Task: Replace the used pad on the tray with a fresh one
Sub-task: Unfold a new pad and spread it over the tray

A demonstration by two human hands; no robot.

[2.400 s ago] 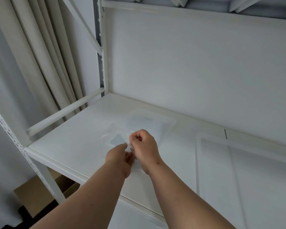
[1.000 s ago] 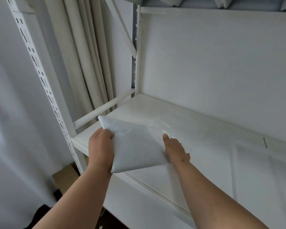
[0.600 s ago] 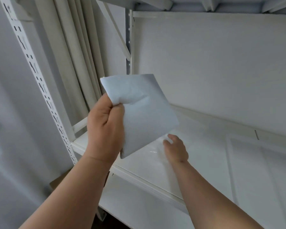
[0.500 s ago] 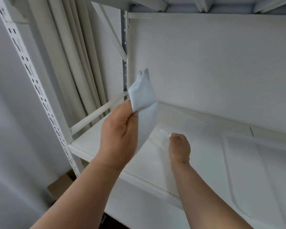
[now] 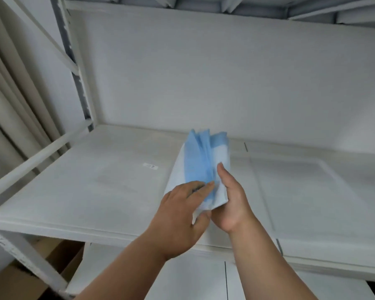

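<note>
A folded pad (image 5: pixel 201 161), white outside with blue layers showing in its folds, stands upright above the shelf. My left hand (image 5: pixel 182 215) holds its lower left part, fingers across the blue layers and thumb beneath. My right hand (image 5: pixel 230 200) grips the lower right edge from behind, thumb up along the fold. The white tray (image 5: pixel 325 169) lies on the shelf to the right of both hands, shallow and bare inside.
The white metal shelf (image 5: pixel 85 187) carries a clear plastic wrapper with a small label (image 5: pixel 150 166) left of the pad. An upright post (image 5: pixel 74 68) and a side rail (image 5: pixel 37 156) bound the left. A cardboard box (image 5: pixel 30 276) sits below.
My left hand pulled the pad out of its clear wrapper and lifted it. My right hand left the wrapper and joined on the pad, whose blue folds now show. The view swung right.
</note>
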